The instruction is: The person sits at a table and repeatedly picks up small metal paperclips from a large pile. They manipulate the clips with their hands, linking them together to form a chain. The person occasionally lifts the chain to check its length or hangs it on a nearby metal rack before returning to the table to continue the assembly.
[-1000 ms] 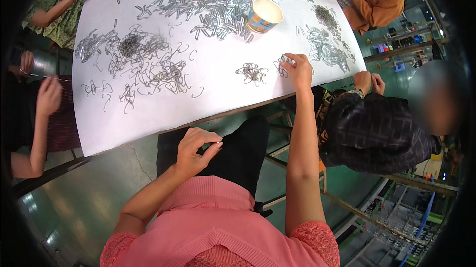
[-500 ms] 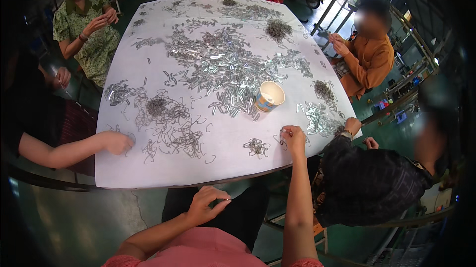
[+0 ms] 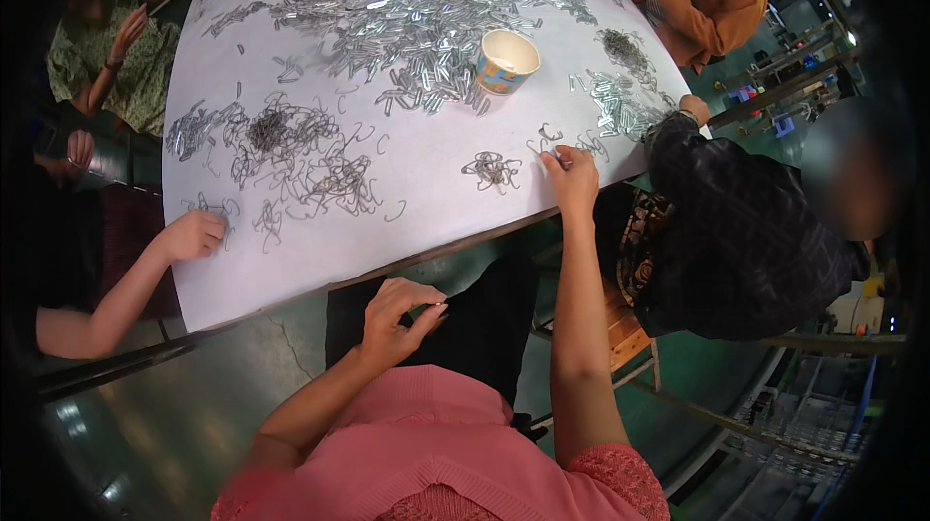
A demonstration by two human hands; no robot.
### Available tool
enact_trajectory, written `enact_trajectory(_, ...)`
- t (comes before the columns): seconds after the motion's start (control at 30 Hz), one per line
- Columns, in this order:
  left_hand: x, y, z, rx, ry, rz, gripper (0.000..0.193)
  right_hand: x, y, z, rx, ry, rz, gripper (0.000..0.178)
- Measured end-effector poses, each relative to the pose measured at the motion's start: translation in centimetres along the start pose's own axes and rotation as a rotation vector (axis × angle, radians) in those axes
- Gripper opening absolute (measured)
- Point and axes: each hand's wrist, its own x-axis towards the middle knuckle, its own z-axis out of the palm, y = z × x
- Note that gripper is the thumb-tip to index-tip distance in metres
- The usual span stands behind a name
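Observation:
Above my lap, off the table's near edge, my left hand (image 3: 399, 321) pinches thumb and forefinger together. A tiny pale tip shows between them; its kind is too small to tell. My right hand (image 3: 572, 177) reaches onto the white-covered table (image 3: 436, 199), its fingertips closed at a few bent wire hooks (image 3: 544, 140). Wire shows at the fingertips, which partly hide what they grip. Left of that hand lies a small clump of wire hooks (image 3: 492, 170).
A paper cup (image 3: 508, 63) stands beside a large spread of shiny metal strips (image 3: 417, 22). A tangled hook pile (image 3: 300, 158) lies at the left. Co-workers sit around; one person's hand (image 3: 197, 234) rests on hooks at left, and a dark-sleeved person (image 3: 746, 230) leans in at right.
The view has tilted down, so the table sits higher in the picture. My right hand stays at the hooks and my left keeps its pinch. A co-worker at far left now reaches toward the table.

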Motion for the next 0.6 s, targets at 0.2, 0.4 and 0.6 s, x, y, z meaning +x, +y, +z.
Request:
enact_trajectory(0.2,0.3,0.4,0.1,-0.011,0.013,0.024,0.017,-0.5,-0.5,1.5,-0.128,0.025,-0.123,0.024)
enact_trajectory(0.4,-0.2,0.3,0.0,-0.002,0.039,-0.002,0.016,-0.6,-1.5,2.0,-0.037,-0.012,-0.061,0.024)
enact_trajectory(0.6,0.2,0.6,-0.4,0.045,0.012,0.007,0.015,0.6,-1.5,2.2,-0.141,-0.078,-0.248,0.027)
